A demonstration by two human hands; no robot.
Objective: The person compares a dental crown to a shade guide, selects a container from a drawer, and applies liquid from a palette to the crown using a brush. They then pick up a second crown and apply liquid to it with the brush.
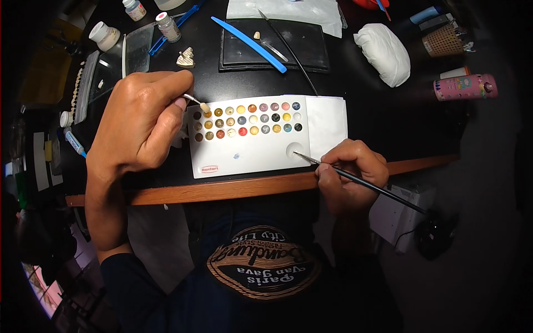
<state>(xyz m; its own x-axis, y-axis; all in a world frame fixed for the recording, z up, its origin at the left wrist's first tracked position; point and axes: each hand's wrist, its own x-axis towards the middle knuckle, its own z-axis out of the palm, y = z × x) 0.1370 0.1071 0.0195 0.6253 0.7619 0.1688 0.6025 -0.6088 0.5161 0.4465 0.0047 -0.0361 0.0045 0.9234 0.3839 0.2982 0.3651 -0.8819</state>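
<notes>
My left hand (136, 119) pinches a thin metal holder (191, 98), which carries a small tooth-coloured dental crown (205, 107) at its end. The crown overlaps the upper left wells of a white palette (255, 158) with rows of coloured pastes. In my right hand (356, 169) is a slim paintbrush (388, 194) with a black handle, gripped like a pen. Its tip lies at the round white mixing well (295, 150) near the palette's lower right corner. A small bluish smear (236, 156) marks the palette's plain lower part.
Behind the palette, a black slab (275, 47) bears a blue strip-like tool (248, 44) and another brush (283, 44). Small bottles (168, 28) and a glass plate (136, 53) stand at back left. White wadding (383, 54) and a pink bottle (465, 87) lie right. A wooden edge (250, 187) borders the table.
</notes>
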